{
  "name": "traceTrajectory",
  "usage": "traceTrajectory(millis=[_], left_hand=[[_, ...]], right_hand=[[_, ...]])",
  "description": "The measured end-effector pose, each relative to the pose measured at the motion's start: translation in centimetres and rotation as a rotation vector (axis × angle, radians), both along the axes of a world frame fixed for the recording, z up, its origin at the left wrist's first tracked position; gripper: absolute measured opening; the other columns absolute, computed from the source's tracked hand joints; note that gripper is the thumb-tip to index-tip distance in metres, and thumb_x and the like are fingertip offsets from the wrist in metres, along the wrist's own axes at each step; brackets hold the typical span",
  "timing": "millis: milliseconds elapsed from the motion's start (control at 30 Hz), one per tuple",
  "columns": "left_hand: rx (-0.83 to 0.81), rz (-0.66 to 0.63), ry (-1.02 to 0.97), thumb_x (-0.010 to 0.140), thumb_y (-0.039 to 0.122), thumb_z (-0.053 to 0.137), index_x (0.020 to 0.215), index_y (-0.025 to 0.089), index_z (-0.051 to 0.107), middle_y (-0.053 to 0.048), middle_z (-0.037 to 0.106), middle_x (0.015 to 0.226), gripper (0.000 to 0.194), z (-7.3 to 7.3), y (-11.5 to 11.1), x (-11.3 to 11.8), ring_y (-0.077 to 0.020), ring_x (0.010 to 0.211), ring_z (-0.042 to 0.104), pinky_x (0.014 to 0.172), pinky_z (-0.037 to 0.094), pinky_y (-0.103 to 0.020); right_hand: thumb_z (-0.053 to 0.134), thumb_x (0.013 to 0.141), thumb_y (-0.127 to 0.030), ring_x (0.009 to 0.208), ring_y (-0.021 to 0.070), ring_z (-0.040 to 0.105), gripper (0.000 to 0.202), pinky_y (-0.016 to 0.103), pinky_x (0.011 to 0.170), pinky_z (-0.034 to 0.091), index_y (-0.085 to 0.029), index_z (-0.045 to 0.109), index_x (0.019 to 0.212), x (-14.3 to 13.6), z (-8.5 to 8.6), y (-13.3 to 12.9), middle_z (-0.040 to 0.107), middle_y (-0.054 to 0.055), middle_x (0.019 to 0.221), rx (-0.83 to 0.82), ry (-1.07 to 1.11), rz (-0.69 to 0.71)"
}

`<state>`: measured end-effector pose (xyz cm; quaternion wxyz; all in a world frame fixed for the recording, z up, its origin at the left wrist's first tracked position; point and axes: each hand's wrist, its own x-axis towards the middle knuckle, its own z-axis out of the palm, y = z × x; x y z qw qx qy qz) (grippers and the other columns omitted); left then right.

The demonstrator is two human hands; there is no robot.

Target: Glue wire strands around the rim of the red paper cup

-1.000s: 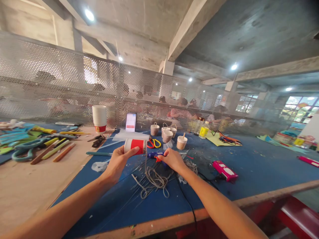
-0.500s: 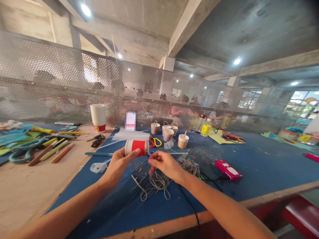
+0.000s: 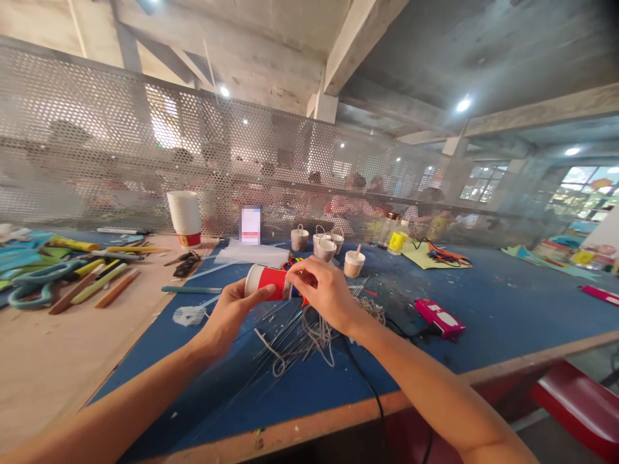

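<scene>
Head view: red-and-white paper cup (image 3: 268,283) tipped sideways between hands, contents not visible. Left hand (image 3: 238,314) grips its side; right hand (image 3: 325,291) pinches at its right end, fingers bent. Small beige round tub (image 3: 354,263), behind right hand, has a wooden stick standing in it.

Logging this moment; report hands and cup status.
Left hand: gripping red-and-white cup, tilted sideways. Right hand: at cup's end. Grey cord loose beneath.
</scene>
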<state>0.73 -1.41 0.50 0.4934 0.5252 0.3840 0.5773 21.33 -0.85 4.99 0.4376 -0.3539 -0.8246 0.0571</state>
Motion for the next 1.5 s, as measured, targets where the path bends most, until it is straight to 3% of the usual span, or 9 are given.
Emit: traceTrajectory(millis=[100,433,1200,1500], left_hand=[[0.0,-0.077,0.002,0.076,0.037,0.085,0.098,0.017,0.083,-0.005,0.08,0.084,0.03,-0.1,0.1,-0.1,-0.0219,0.078,0.067,0.076,0.048,-0.031],[0.01,-0.122,0.02,0.077,0.035,0.083,0.095,0.018,0.083,-0.004,0.079,0.081,0.025,-0.2,0.2,-0.2,-0.0221,0.076,0.066,0.076,0.047,-0.032],[0.013,-0.146,0.029,0.077,0.034,0.083,0.098,0.019,0.083,-0.006,0.082,0.089,0.026,-0.5,0.6,-0.4,-0.0229,0.079,0.07,0.076,0.049,-0.031],[0.015,-0.149,0.063,0.076,0.039,0.083,0.093,0.018,0.083,-0.007,0.08,0.082,0.028,0.2,0.2,-0.2,-0.024,0.075,0.068,0.078,0.049,-0.035]], right_hand=[[0.061,0.101,-0.033,0.077,0.0124,0.062,0.015,0.027,0.076,0.052,-0.023,0.072,0.096,-0.1,-0.3,0.4,0.07,0.003,0.093,0.011,0.032,0.002],[0.068,0.097,-0.035,0.069,0.0116,0.055,0.015,0.027,0.07,0.047,-0.023,0.074,0.09,0.0,-0.7,0.9,0.064,0.0,0.082,0.021,0.08,-0.022],[0.066,0.095,-0.04,0.063,0.0112,0.05,0.023,0.027,0.064,0.046,-0.021,0.075,0.085,0.4,-0.7,1.3,0.06,0.0,0.075,-0.063,0.093,-0.049],[0.069,0.093,-0.039,0.061,0.0107,0.048,0.022,0.027,0.063,0.045,-0.02,0.076,0.084,0.5,-0.5,1.3,0.058,-0.001,0.073,-0.08,0.139,-0.027]])
